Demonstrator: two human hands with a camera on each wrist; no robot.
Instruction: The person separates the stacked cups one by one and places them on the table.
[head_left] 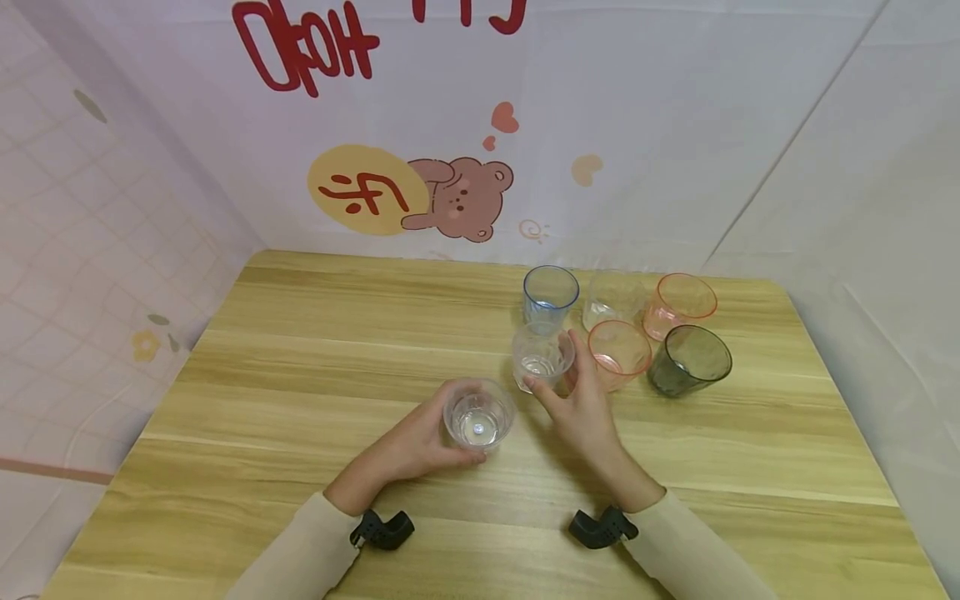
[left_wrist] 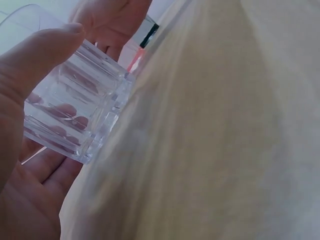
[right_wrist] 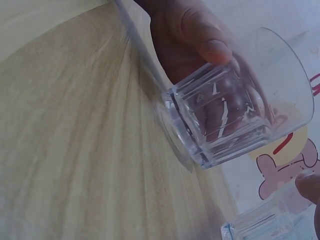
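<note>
My left hand [head_left: 416, 442] grips a clear plastic cup [head_left: 480, 421] upright, thumb on the near side and fingers around the far side. In the right wrist view that clear cup [right_wrist: 225, 110] has its ribbed base close over the wooden table. A second clear cup [head_left: 534, 367] stands to its right and a little farther back. My right hand [head_left: 588, 417] holds this one between thumb and fingers. Just right of those fingers is a red-rimmed cup [head_left: 619, 358], and behind the second clear cup stands a blue-rimmed cup [head_left: 551, 300].
Farther right on the wooden table [head_left: 300, 350] are a dark grey cup [head_left: 690, 362], another red-rimmed cup [head_left: 681, 302] and a clear cup [head_left: 615, 296] at the back. A white cloth wall [head_left: 637, 83] with a printed bear rises behind the table.
</note>
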